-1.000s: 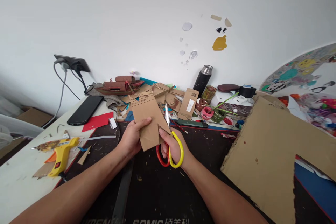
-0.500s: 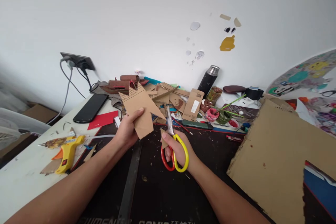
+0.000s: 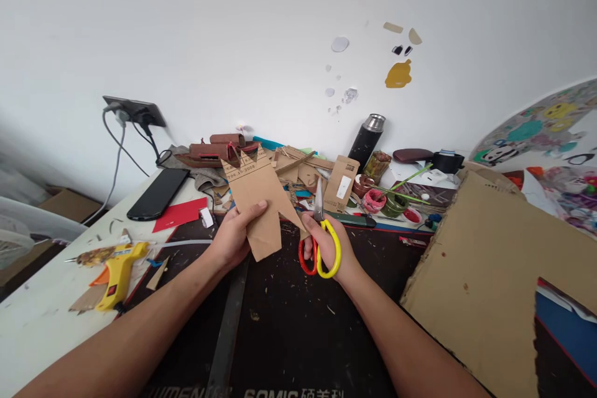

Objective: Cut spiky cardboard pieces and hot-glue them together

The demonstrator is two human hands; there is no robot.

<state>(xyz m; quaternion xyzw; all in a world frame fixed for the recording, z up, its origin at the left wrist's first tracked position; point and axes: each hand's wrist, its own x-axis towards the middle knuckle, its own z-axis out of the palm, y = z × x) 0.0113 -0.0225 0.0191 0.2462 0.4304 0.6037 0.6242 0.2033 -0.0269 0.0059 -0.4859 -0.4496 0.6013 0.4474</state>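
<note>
A: From the head camera, how is the left hand (image 3: 237, 230) set?
B: Its forearm slants up from the lower left. The thumb lies flat across the cardboard piece (image 3: 259, 199) and the fingers go underneath, so the grip is closed on its left edge. How the hidden fingertips sit, I can't tell.

A: And the right hand (image 3: 329, 245)?
B: It comes in from the lower right, curled around the scissors (image 3: 319, 206), with the handle loops about the hand and the tips pointing up and away. The thumb sits at the cardboard's sharp right-hand point; whether it pinches that point, I can't make out.

A: Where is the piece exactly?
B: Raised between the two hands above the black mat (image 3: 289, 336), tilted.

A: Its shape and stuff?
B: Smooth brown board with a zigzag far edge, printed lettering just below that, a long spike toward the scissors and a blunt near end. The scissors have bright metal blades, one red loop and one yellow, both glossy.

A: What lies around?
B: A dull, narrow metal strip (image 3: 228, 329) on the mat, a yellow plastic glue gun (image 3: 119, 277) to the left, and a large ragged-edged cardboard sheet (image 3: 471, 273) to the right.
</note>
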